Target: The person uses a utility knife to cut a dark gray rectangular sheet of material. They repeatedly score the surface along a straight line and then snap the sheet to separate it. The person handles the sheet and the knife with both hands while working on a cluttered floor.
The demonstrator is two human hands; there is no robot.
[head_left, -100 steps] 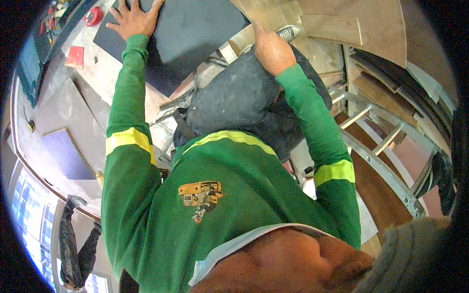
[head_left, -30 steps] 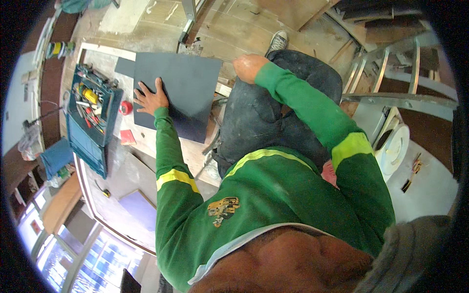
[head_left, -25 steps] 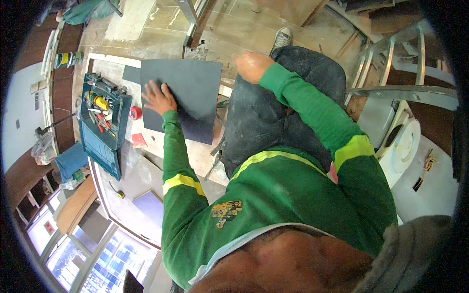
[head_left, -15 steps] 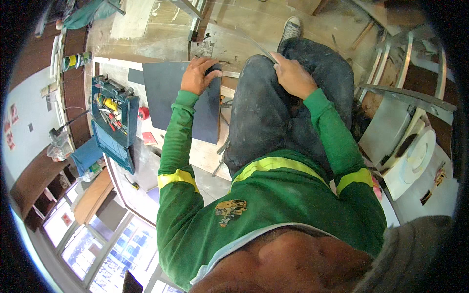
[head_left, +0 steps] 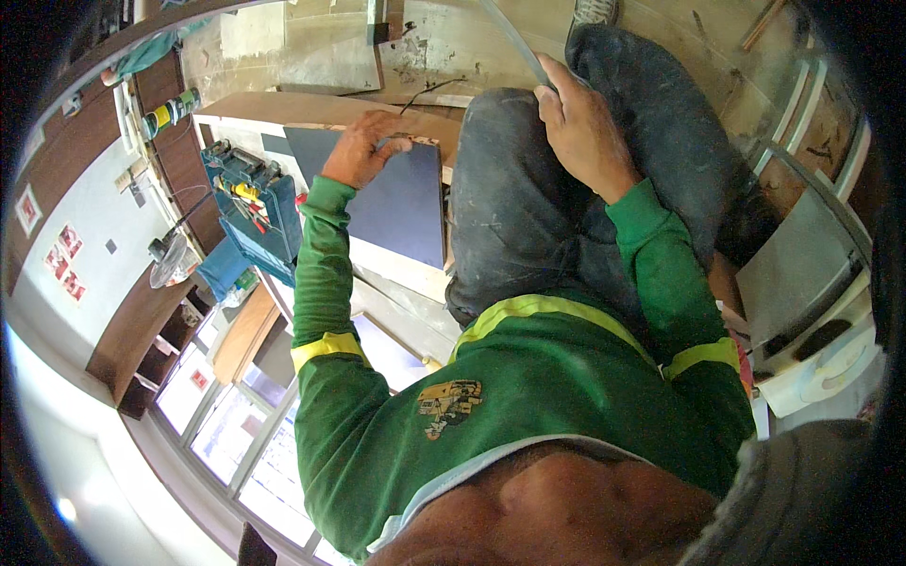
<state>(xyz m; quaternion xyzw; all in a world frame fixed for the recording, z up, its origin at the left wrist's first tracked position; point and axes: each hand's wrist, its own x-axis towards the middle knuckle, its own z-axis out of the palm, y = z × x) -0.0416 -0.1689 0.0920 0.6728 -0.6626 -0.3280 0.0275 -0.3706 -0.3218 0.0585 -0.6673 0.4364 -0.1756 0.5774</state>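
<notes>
A dark blue-grey flat panel (head_left: 401, 203) lies ahead and to the left of my knees. My left hand (head_left: 363, 149) is at its far edge, close to the right corner. Its fingers bend over that edge, with the thumb at the near side. In my right hand (head_left: 583, 127), above my thighs, is a long, flat grey blade-like tool (head_left: 514, 38). The fingers wrap round its near end, and the far end runs out past the top of the picture. Exactly what kind of tool it is I cannot make out.
A blue toolbox (head_left: 274, 212) with several hand tools stands left of the panel. Behind the panel runs a brown board (head_left: 283, 108). Metal frame rails (head_left: 797, 123) stand at the right. Cans (head_left: 173, 111) sit farther left, and the floor (head_left: 453, 47) is stained.
My view has shifted. The left hand has slid left along the panel's far edge, away from its corner. The right hand still holds the blade-like tool, now farther from the panel.
</notes>
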